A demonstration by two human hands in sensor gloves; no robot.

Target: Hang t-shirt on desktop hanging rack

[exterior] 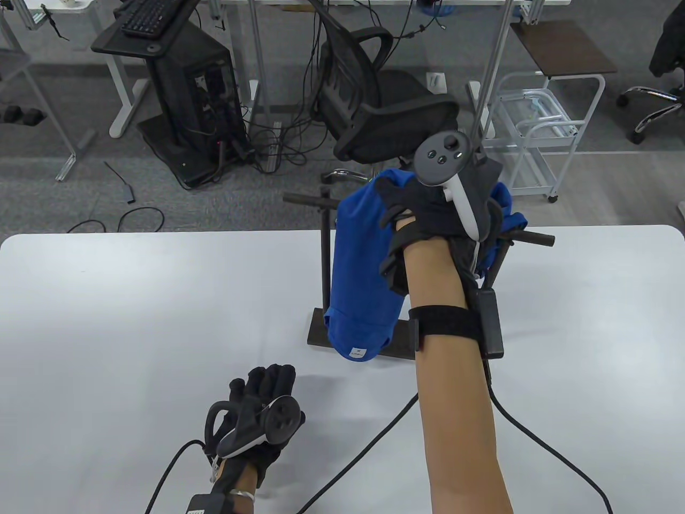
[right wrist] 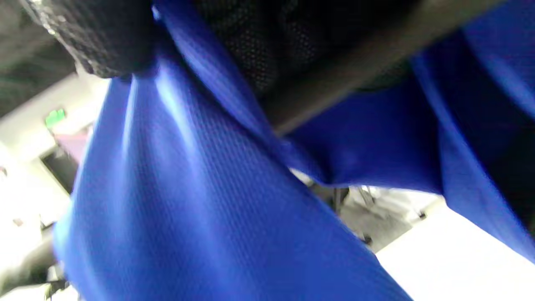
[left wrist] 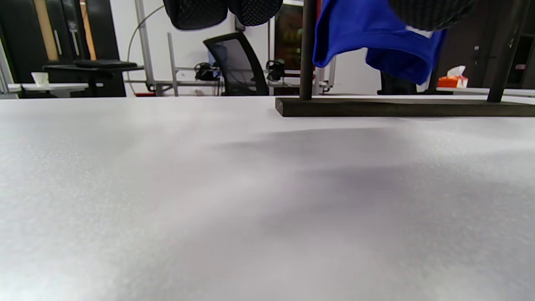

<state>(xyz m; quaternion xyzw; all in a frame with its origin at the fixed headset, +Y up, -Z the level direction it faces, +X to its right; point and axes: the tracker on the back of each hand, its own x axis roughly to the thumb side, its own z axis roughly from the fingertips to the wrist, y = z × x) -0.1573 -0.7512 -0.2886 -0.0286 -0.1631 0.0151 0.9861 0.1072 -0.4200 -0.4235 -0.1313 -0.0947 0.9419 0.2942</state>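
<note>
The left hand [exterior: 257, 407] rests flat on the white table [exterior: 134, 300], fingers loose and holding nothing — it lies well to the left of and nearer the person than the right hand's grip. Left of that grip, the blue t-shirt [exterior: 361, 267] hangs in a long fold from the rack's crossbar [exterior: 535, 237], its hem near the dark flat base [exterior: 398, 342]. The right hand [exterior: 444, 214] grips the cloth at the bar, fingers closed over bunched fabric. Judging from this, the shirt is largely draped; releasing and perhaps evening it out remains. The fabric is a fine, slightly shiny mesh knit — soft and limp. The desktop hanging rack [exterior: 324, 257] is dark, matte, round-rodded.
</note>
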